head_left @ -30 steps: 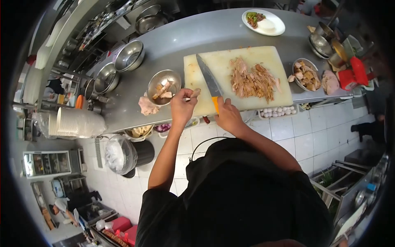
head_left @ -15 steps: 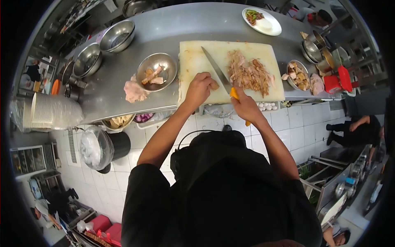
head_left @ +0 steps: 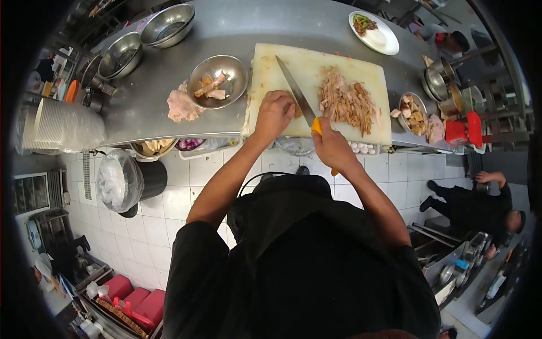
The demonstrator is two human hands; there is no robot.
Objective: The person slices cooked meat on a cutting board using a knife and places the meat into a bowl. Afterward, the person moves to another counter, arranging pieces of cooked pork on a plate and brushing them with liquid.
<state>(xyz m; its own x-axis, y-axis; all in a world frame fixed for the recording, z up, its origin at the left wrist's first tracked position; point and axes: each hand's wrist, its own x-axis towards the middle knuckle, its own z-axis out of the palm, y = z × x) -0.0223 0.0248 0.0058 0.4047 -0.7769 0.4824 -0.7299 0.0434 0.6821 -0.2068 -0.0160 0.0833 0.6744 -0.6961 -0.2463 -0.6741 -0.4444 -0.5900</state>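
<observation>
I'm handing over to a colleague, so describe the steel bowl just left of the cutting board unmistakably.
Find the steel counter, then the pale cutting board on it. Just left of the board sits a round steel bowl, with pale pink meat by its left side. It holds only a few meat pieces, unlike the heaped bowl right of the board.

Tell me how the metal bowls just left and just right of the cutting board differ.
The left bowl holds a few meat pieces; the right bowl is heaped with chunks. The left bowl shows much bare metal inside, while the right bowl shows little. Both are round and uncovered, with meat inside.
</observation>
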